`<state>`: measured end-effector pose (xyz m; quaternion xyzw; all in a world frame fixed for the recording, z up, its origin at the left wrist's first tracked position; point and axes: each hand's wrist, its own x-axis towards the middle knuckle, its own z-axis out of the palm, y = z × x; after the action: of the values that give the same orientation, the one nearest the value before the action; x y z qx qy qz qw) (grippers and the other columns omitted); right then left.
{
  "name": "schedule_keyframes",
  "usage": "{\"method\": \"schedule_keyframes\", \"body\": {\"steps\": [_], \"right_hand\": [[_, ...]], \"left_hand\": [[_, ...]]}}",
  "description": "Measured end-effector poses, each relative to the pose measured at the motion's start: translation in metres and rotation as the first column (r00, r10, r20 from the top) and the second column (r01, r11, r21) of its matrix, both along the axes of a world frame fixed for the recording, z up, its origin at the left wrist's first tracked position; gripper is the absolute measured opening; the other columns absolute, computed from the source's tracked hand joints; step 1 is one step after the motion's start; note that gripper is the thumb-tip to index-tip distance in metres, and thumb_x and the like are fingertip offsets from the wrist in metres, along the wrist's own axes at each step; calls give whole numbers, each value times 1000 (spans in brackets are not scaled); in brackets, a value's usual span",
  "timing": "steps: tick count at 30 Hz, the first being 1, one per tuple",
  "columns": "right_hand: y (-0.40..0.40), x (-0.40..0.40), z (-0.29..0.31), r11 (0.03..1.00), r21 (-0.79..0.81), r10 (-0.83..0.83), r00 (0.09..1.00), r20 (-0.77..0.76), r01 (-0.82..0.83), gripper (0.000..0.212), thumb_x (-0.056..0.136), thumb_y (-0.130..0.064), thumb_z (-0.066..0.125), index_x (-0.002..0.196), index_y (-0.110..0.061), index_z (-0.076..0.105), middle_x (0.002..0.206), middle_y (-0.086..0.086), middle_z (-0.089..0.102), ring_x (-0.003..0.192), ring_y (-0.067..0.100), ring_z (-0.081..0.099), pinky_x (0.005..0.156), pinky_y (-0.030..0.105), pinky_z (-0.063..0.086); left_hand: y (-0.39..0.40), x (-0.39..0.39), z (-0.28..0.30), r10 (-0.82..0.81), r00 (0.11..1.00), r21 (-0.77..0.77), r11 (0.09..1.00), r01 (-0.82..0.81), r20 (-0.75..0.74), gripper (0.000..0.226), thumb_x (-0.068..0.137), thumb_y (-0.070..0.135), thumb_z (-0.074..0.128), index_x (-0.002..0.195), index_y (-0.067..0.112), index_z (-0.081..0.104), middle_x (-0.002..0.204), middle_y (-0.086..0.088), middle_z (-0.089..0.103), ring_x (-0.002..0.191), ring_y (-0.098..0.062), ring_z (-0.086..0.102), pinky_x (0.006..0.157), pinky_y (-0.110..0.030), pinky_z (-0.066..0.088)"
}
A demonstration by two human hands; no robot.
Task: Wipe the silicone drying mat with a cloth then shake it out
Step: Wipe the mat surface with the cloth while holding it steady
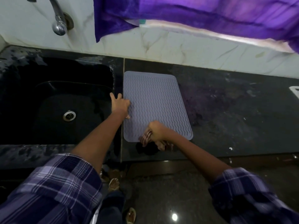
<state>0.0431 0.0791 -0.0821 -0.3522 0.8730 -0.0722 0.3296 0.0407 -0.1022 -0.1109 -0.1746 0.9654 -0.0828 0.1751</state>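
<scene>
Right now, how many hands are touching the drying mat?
2. The left hand presses the drying mat at its left edge; the right hand grips the cloth near its front edge.

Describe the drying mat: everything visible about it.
The drying mat is a grey-lilac rounded rectangle, silicone-looking, covered in wavy ridges. It lies flat on the dark counter just right of the sink. The left hand presses its left edge; the right hand holds a striped cloth on its near edge.
</scene>
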Motion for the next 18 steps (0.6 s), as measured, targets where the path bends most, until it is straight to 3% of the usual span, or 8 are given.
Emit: {"method": "schedule_keyframes", "body": {"steps": [2,4,9,12,15,18], "right_hand": [[-14,-24,6,962,-173,-213,977,5,211,25,87,-4,58,109,6,67,113,21,67,100,26,63,93,31,50],[-29,-40,2,942,-228,-285,945,-163,245,28,87,-2,54,112,-1,67,117,19,66,111,32,61,100,39,48],[-25,1,-37,995,-81,-80,916,-394,53,25,93,-7,48,113,-1,62,122,18,60,115,32,52,101,39,41],[1,10,-30,994,90,89,965,-247,-69,27,88,-10,56,114,-2,60,117,15,62,109,28,58,97,38,47],[-2,-18,-2,986,124,120,992,-40,-115,24,86,-8,59,104,4,67,100,18,67,95,29,64,94,41,52],[-36,-50,13,998,54,20,991,-129,-13,29,89,-11,57,115,0,64,120,17,64,111,29,60,102,39,46]], "left_hand": [[0,0,-2,12,1000,-3,1000,-12,2,64,76,52,70,131,26,50,126,-1,56,132,-24,32,114,-56,16],[1,1,-3,17,1000,2,1000,-17,-3,62,75,50,71,130,26,52,126,-1,57,131,-24,33,113,-57,16],[1,-2,3,-8,1000,-3,1000,8,10,65,76,50,72,133,26,51,130,-2,55,132,-23,33,115,-56,14],[0,0,11,-31,999,-5,1000,31,22,70,76,52,71,136,25,48,133,-3,52,133,-24,33,116,-57,14],[-1,-4,11,-68,997,-9,998,68,39,74,75,51,72,139,24,45,141,-4,46,135,-25,32,116,-59,11],[-10,-15,15,-132,988,-10,991,133,75,74,73,50,75,136,22,49,139,-4,47,134,-25,34,116,-60,14]]}}
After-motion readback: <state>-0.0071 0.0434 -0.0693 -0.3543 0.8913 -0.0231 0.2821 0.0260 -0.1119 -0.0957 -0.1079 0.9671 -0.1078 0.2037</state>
